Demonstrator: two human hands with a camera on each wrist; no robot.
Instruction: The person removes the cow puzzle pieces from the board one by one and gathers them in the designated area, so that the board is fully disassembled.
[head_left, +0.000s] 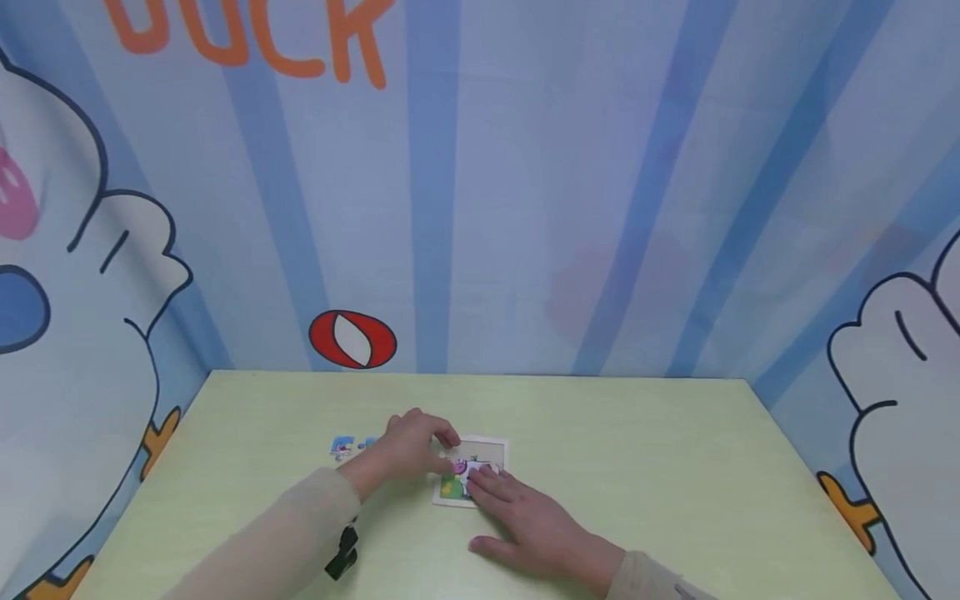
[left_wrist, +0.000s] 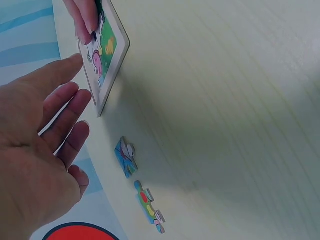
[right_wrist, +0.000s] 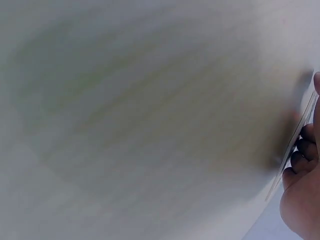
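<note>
A small white-framed puzzle board with a cartoon picture lies on the pale green table. My left hand hovers at the board's left edge with its fingers spread and relaxed, holding nothing. My right hand lies flat on the table with straight fingers pressing on the pieces in the board. Two loose puzzle pieces lie left of the board, behind my left wrist; the left wrist view shows them as a blue piece and a multicoloured piece.
A blue-striped cartoon backdrop rises directly behind the table and wraps both sides. A black strap sits on my left sleeve. The right wrist view is mostly blurred tabletop, with the board's edge beside my fingers.
</note>
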